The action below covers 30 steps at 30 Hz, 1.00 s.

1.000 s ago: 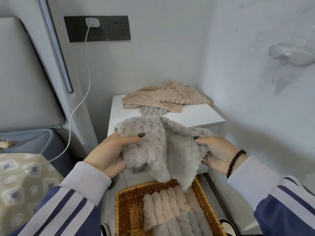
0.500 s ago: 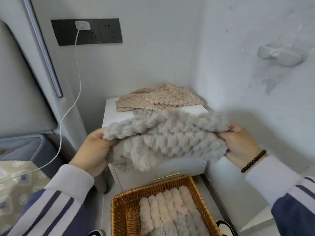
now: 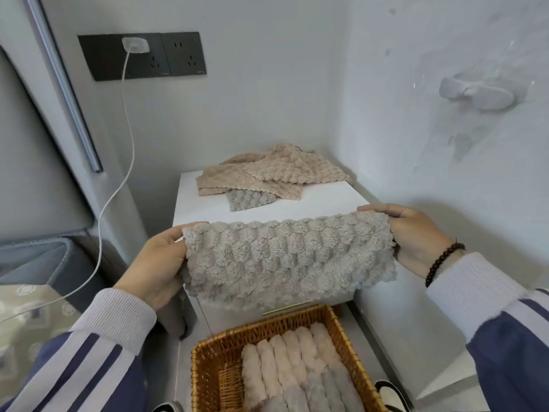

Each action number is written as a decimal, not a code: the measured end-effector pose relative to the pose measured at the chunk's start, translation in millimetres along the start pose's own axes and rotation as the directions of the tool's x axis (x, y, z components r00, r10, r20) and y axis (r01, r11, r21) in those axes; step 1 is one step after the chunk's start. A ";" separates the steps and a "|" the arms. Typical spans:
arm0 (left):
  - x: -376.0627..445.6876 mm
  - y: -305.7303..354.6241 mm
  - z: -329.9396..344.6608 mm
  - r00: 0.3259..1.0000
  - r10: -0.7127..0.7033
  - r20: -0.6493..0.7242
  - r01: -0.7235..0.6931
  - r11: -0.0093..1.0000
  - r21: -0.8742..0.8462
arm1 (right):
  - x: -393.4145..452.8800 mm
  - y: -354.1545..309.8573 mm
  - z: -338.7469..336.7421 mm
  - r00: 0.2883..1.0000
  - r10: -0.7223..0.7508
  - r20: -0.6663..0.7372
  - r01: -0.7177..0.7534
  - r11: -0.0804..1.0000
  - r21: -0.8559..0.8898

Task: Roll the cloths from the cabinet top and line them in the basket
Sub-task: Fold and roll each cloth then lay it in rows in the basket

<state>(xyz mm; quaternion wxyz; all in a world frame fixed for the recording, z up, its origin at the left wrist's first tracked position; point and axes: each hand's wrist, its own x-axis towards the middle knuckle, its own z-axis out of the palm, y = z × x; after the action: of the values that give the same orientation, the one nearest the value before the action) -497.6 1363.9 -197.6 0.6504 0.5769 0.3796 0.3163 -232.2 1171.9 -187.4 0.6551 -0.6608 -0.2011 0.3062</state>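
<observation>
A fluffy grey cloth (image 3: 285, 257) is stretched wide in the air in front of the white cabinet (image 3: 326, 200). My left hand (image 3: 162, 263) grips its left end and my right hand (image 3: 416, 236) grips its right end. Beige cloths (image 3: 267, 173) lie in a loose pile at the back of the cabinet top, with another grey cloth (image 3: 249, 200) poking out beneath them. Below my hands, on the floor, stands a wicker basket (image 3: 208, 370) holding a row of rolled beige cloths (image 3: 285, 361) and rolled grey cloths (image 3: 323, 391).
A white cable (image 3: 118, 179) hangs from a charger in the dark wall sockets (image 3: 142, 55) down to the left. A padded headboard and bed edge (image 3: 32, 263) are at the left. The wall at the right carries a white hook (image 3: 478, 93).
The grey cloth, bunched and hanging a second ago, has been pulled out flat and wide between both hands, which moved apart and slightly up.
</observation>
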 end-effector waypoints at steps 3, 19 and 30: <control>5.7 -1.3 -4.8 0.998 -0.010 -0.062 0.009 1.000 -0.014 | 4.7 -1.7 2.2 0.996 0.017 -0.084 -0.012 0.998 0.057; 64.9 -9.7 -1.6 0.966 -0.102 -0.239 0.079 0.991 -0.104 | 78.7 13.8 61.5 0.969 0.100 -0.225 -0.086 0.994 0.074; 106.2 -18.8 -16.6 0.957 -0.142 -0.253 0.174 0.979 0.110 | 114.8 25.3 76.1 0.985 -0.102 -0.137 0.069 0.971 -0.230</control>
<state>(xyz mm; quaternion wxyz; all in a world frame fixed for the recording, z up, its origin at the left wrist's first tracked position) -458.0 1460.0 -230.7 0.5827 0.5428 0.5216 0.3061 -202.4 1303.4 -225.1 0.6022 -0.7420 -0.2134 0.2031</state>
